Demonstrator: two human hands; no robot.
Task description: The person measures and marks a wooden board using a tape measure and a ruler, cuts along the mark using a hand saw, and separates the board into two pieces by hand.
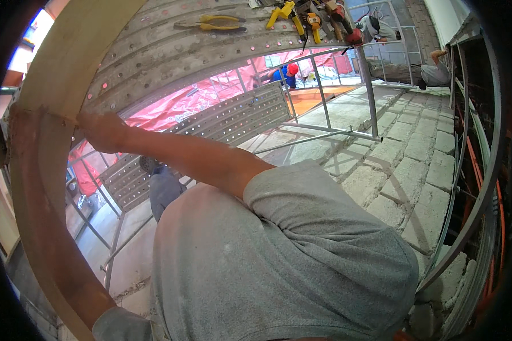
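Observation:
My right arm reaches across to the left, and my right hand is closed at the edge of a long pale board. Something thin and small seems to be at its fingertips, too small to name. Up along the board's lower part runs my left forearm. My left hand is at the board's far left side, its fingers not to be made out. Beyond the board, pliers with yellow handles lie on a perforated metal scaffold deck.
A yellow-and-black tool, a tape measure and other tools lie at the deck's far end. Scaffold rails and a lower perforated deck stand below. A block wall is at right. Workers, one in a red helmet, are farther off.

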